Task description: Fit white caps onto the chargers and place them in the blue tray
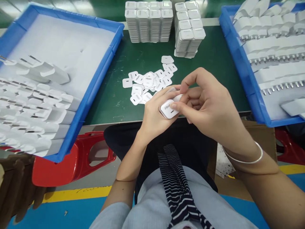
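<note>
My left hand (154, 116) grips a small white charger body (168, 109) with its printed end cap facing me. My right hand (207, 101) rests its thumb and fingers on that cap, pressing against the charger. Both hands hover over the near edge of the green table (119, 101). Just beyond them lies a loose pile of white square caps (149, 81).
A blue tray (100, 76) at left holds rows of white pronged chargers. A second blue tray (240, 63) at right holds more. Stacks of white caps (149, 22) stand at the table's back. A red stool (76, 159) sits below left.
</note>
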{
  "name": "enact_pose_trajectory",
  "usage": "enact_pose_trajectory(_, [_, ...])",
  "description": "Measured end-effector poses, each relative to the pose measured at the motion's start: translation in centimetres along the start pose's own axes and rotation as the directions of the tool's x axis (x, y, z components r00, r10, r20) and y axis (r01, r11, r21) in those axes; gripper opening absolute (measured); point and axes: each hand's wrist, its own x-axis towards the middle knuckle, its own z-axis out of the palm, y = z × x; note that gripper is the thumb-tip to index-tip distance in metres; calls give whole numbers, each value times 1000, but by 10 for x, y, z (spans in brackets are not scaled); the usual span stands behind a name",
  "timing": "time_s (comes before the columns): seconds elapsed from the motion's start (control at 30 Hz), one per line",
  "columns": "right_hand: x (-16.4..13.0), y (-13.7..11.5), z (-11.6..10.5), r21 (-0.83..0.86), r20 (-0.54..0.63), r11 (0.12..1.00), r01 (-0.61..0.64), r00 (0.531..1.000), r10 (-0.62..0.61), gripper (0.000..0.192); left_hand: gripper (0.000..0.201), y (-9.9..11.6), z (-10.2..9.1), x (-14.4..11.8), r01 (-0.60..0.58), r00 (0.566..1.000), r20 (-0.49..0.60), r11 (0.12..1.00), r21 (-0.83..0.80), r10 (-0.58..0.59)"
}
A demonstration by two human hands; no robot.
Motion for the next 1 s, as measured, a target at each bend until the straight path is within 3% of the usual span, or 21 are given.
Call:
enact_pose_trajectory(0.13, [1, 3, 1, 10, -16, 1000, -1, 1000, 1, 22, 26, -2, 2, -1, -9, 1000, -21, 1000, 2, 9])
enact_pose_trajectory(0.3, [-5, 8, 2, 145, 18, 989, 2, 1000, -5, 16, 29, -4, 1, -2, -8, 999, -35, 1000, -14, 8])
enact_pose_trajectory(0.4, [-11, 11, 0, 202, -42, 978, 52, 998, -44, 10, 32, -5, 0, -2, -7, 1000, -25, 1000, -19, 6])
enact_pose_trajectory(0.5, [-15, 17, -2, 82, -135, 982, 169, 978, -157, 15, 32, -5, -1, -2, -35, 999, -27, 999, -37, 34])
enact_pose_trajectory(0.6, [-13, 25, -2, -27, -152, 972, 235, 960, -236, 22, 30, -4, -1, -3, -20, 999, -32, 1000, -1, 20])
enact_pose_trajectory(0.77, [-2, 35, 2, 73, -161, 983, 166, 975, -153, 28, 33, -3, -4, -4, -24, 1000, 5, 1000, 17, 23])
enact_pose_trajectory(1.0, [17, 38, 14, 304, -5, 952, 35, 999, -35, 43, 29, 2, -5, -1, -20, 1000, -9, 1000, 13, 20])
